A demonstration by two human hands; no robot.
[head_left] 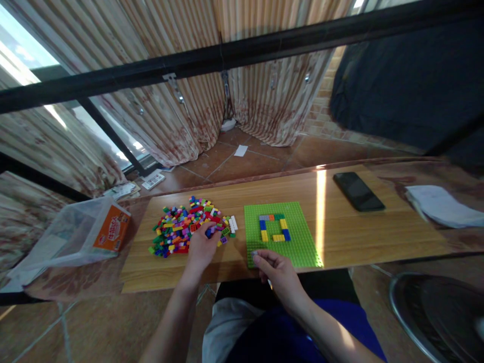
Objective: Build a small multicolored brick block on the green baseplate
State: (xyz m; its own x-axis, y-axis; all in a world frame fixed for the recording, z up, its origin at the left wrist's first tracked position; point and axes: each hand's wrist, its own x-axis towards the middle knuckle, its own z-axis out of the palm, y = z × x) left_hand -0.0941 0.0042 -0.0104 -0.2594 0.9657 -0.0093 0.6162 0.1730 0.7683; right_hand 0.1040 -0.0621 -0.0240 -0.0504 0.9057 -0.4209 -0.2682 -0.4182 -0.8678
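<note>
My left hand (203, 244) reaches into the right side of a heap of small toy building bricks (177, 227). Its thumb and forefinger are apart, and a blue brick (209, 232) shows in the gap between them. Over the near left corner of a green studded baseplate (302, 252), my right hand (278, 269) pinches a small grey brick (254, 253). On the plate sits a rectangular outline of bricks (263, 235) in grey, orange, green, yellow and blue, with a gap at its near left side.
Several white bricks (233, 224) lie at the heap's right edge. A black phone (358, 191) rests toward the right of the wooden tabletop (227, 267). Left of the board stands a clear plastic bin (71, 227) with an orange label. White papers (442, 205) lie at the far right.
</note>
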